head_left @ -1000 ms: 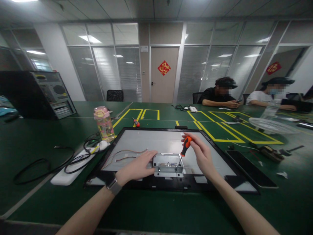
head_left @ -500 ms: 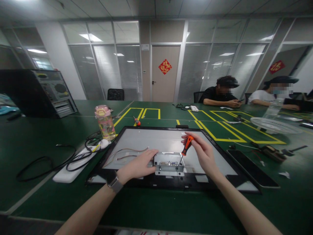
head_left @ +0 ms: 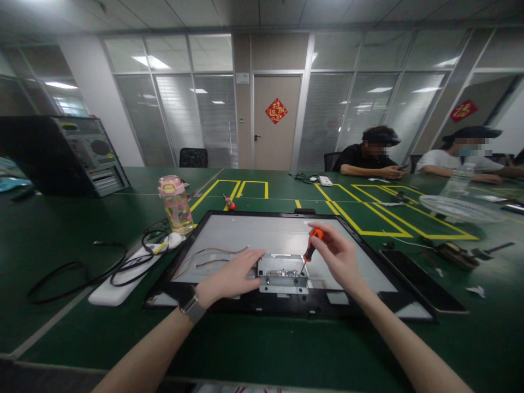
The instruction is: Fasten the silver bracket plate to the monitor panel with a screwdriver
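Observation:
A flat display panel with a black frame lies on the table before me. On its near part sits a silver metal bracket with a row of connectors. My left hand grips the bracket's left end, thumb at the front and fingers toward the back. In my right hand is an orange and black screwdriver, tilted, its handle pinched between thumb and fingers. The screwdriver's tip reaches down to the right part of the bracket; its exact contact is too small to make out. Thin wires lie on the panel at left.
Left of the panel are a white power strip with black cables, a pink-lidded bottle and a computer case. A phone lies at right. A red-handled tool lies beyond. Two people sit at the far right.
The screwdriver's handle and my right hand have shifted slightly left and down, with the tip staying at the bracket. My left hand has not moved.

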Available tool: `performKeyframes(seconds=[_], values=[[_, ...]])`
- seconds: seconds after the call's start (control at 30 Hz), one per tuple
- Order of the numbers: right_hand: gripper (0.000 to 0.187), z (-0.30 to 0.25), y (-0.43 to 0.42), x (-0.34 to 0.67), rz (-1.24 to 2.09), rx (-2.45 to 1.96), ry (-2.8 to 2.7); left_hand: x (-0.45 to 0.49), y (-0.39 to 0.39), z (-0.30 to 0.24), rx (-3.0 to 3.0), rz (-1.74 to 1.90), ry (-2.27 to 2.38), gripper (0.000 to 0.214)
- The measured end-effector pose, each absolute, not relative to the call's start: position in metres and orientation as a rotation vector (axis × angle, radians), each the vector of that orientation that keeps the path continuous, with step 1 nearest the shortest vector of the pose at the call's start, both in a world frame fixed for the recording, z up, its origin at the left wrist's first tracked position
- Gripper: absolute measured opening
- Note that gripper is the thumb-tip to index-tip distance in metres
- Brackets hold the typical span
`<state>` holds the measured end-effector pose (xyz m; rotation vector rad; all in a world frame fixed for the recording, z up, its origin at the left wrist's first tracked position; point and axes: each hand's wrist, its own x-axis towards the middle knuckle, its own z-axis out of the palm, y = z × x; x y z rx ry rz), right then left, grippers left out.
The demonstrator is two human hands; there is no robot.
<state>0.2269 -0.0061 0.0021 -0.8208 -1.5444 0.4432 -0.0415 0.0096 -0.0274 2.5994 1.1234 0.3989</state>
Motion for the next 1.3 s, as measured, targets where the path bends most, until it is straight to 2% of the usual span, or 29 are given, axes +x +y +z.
performKeyframes(seconds=[0.1,0.3,0.5,0.67,0.97,1.13,1.3], values=[[0.019,0.003,-0.007,0.227,0.355,-0.812,-1.585,-0.042,0.010,-0.028,2.597,0.399,1.121,0.059],[0.032,0.006,-0.008,0.231,0.629,-0.745,-1.710,-0.041,0.010,-0.027,2.587,0.405,1.124,0.059],[0.024,0.005,-0.002,0.236,0.278,-0.885,-1.742,-0.040,0.008,-0.024,2.582,0.406,1.121,0.058],[0.030,0.006,-0.006,0.235,0.521,-0.776,-1.755,-0.040,0.007,-0.023,2.562,0.387,1.141,0.059],[0.035,0.006,-0.005,0.236,0.475,-0.808,-1.800,-0.040,0.007,-0.023,2.560,0.397,1.143,0.058],[0.030,0.005,-0.004,0.233,0.279,-0.904,-1.504,-0.040,0.006,-0.022,2.554,0.386,1.162,0.060],[0.033,-0.007,-0.003,0.215,0.533,-0.939,-1.162,-0.041,0.008,-0.025,2.563,0.402,1.142,0.061]])
